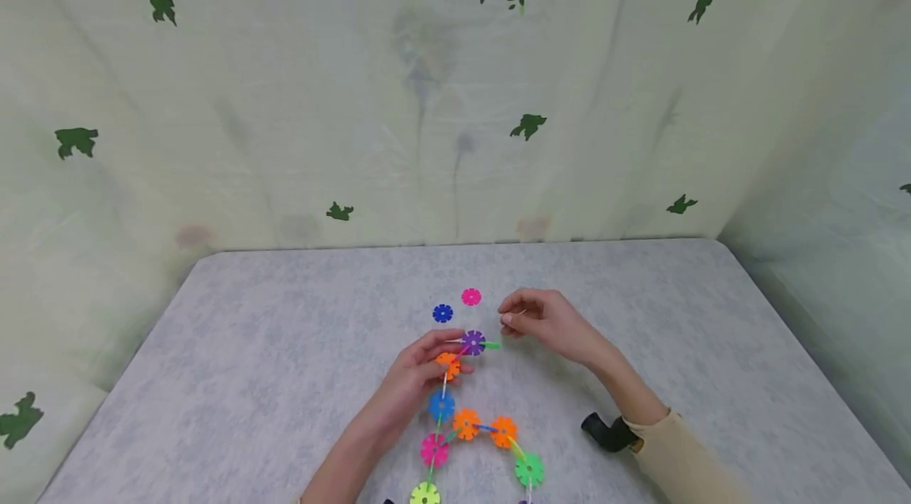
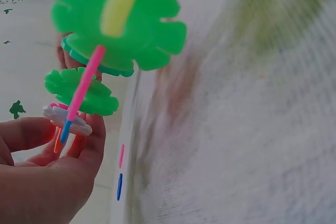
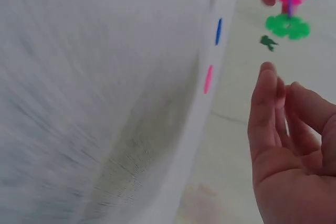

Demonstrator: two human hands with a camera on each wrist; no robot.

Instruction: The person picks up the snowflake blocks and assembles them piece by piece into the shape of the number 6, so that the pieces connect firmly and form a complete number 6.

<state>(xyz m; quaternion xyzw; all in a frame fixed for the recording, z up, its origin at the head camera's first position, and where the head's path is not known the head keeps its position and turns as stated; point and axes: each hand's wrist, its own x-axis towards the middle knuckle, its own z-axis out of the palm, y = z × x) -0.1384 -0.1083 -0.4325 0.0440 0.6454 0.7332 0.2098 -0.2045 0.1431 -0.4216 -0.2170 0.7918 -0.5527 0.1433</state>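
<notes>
A chain of interlocking plastic snowflake discs runs up the grey table in the head view, with a blue disc [image 1: 441, 406], a magenta disc [image 1: 434, 450] and several others slotted edge to edge. My left hand [image 1: 421, 361] grips its far end around an orange disc [image 1: 447, 365], just below a purple disc [image 1: 473, 342]. A green disc [image 1: 492, 345], seen edge-on, sticks out from the purple one toward the right. To the right of that end is my right hand [image 1: 537, 322], its fingers bent and thumb close to them; no disc shows between them in the right wrist view.
Two loose discs lie beyond the chain's far end: a pink disc [image 1: 471, 297] and a dark blue disc [image 1: 443, 313]. A side branch curves right through an orange disc [image 1: 504, 432] to a green disc [image 1: 529, 470]. Behind the table [image 1: 285, 314] hangs a leaf-patterned curtain [image 1: 320, 92].
</notes>
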